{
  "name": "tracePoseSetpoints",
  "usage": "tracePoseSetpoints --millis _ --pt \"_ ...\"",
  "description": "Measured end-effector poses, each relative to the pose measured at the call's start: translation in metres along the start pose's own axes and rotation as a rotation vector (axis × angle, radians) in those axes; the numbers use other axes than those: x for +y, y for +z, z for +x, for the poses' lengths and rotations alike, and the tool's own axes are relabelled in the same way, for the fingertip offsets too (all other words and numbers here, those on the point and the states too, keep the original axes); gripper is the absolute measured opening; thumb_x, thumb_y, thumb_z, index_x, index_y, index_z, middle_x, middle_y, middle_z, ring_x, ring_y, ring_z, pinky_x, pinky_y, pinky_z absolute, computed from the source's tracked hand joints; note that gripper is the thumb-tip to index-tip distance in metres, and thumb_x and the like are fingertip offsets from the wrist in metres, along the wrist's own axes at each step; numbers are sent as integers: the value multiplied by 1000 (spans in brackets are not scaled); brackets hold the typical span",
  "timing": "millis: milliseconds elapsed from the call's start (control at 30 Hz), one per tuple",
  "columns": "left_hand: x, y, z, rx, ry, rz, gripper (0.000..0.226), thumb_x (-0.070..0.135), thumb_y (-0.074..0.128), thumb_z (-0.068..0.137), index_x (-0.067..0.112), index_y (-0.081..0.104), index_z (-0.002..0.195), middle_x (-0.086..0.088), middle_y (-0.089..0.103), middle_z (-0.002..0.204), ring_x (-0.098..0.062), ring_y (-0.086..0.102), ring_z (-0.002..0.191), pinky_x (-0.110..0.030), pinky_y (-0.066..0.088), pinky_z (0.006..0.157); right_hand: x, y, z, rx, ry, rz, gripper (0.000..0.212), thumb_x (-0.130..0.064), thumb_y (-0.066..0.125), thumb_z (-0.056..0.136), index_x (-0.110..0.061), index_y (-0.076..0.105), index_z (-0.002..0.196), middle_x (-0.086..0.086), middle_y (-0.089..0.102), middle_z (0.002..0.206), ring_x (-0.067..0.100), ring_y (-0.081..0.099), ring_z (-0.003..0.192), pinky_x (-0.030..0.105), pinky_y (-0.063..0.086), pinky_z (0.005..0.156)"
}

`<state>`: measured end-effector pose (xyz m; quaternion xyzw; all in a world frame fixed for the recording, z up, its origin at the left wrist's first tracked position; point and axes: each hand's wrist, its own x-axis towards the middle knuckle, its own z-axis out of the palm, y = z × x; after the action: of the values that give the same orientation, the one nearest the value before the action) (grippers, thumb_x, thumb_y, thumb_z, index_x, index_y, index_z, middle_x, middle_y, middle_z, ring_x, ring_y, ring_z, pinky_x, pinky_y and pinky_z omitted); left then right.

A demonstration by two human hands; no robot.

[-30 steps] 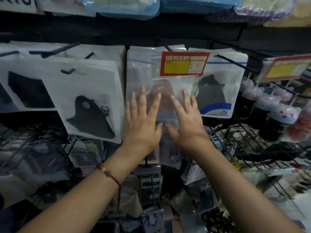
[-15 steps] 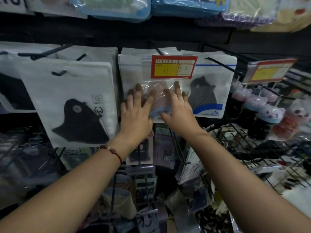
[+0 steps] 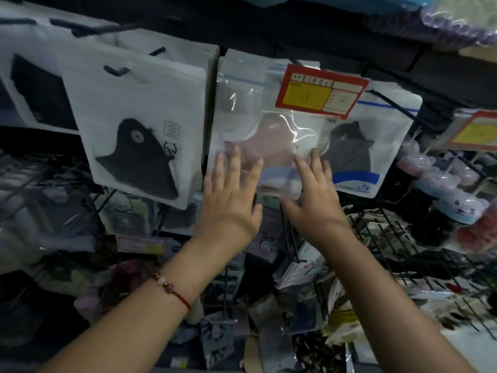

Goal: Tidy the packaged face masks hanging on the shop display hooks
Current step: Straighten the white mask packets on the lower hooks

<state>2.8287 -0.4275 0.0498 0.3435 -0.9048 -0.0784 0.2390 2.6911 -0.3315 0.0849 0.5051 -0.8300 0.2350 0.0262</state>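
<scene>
hands sit lower on the pack than half a second ago, when the fingertips reached up near the price tag; they now cover only its lower part, and the pink mask inside shows more fully. the left hand (image 3: 228,200) lies flat with fingers spread against the lower left of the clear mask pack (image 3: 258,125), and the right hand (image 3: 314,200) lies flat the same way on its lower right corner; neither hand curls round or pinches anything. the pack hangs in the middle of the row, between a white pack with a black mask (image 3: 139,135) on its left and a white pack with a dark mask and blue stripe (image 3: 371,146) on its right, overlapping the latter's edge. it is a glossy transparent plastic pouch with a blue zip strip along the top, creased and catching bright glints, holding a soft pink mask. a red-bordered price tag (image 3: 321,91) with a yellow panel covers its upper right. a red beaded bracelet (image 3: 172,290) circles the left wrist. black wire hooks (image 3: 387,99) jut out of the display.
</scene>
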Motion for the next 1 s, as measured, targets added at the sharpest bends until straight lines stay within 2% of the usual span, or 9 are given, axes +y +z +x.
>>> tracePoseSetpoints --millis 100,267,500,767,1000 --pt "6 6 -22 -85 -63 9 81 43 45 99 37 -13 156 -3 -31 162 -26 -26 150 -45 -10 121 8 -1 -17 -60 27 4 84 -36 61 92 -36 5 155 -8 -13 163 18 -15 150 41 3 122" --pt "24 2 -43 -172 -134 51 81 48 47 99 36 -9 157 -4 -21 165 -27 -16 152 -45 -3 124 21 -7 -39 -120 -11 38 85 -41 60 93 -36 3 155 -9 -14 163 15 -13 149 32 -3 117" --pt "41 -15 -55 -287 -211 248 81 63 40 96 35 -4 158 -6 -9 167 -30 -5 153 -48 7 124 39 -24 -56 -220 -46 140 78 -52 51 94 -35 6 155 -5 -12 164 21 -12 150 40 0 120" --pt "48 -22 -86 -246 -306 187 71 63 39 95 40 14 156 1 0 168 -22 -2 154 -47 12 124 47 -19 -72 -299 -84 284 74 -61 38 96 -35 5 156 -5 -14 164 22 -17 149 41 -5 120" --pt "59 -19 -64 -264 -237 215 74 63 36 94 35 11 158 -5 0 168 -26 0 154 -46 10 124 44 -20 -85 -311 -71 270 74 -64 34 94 -36 3 156 -6 -16 163 19 -20 148 40 -7 120"
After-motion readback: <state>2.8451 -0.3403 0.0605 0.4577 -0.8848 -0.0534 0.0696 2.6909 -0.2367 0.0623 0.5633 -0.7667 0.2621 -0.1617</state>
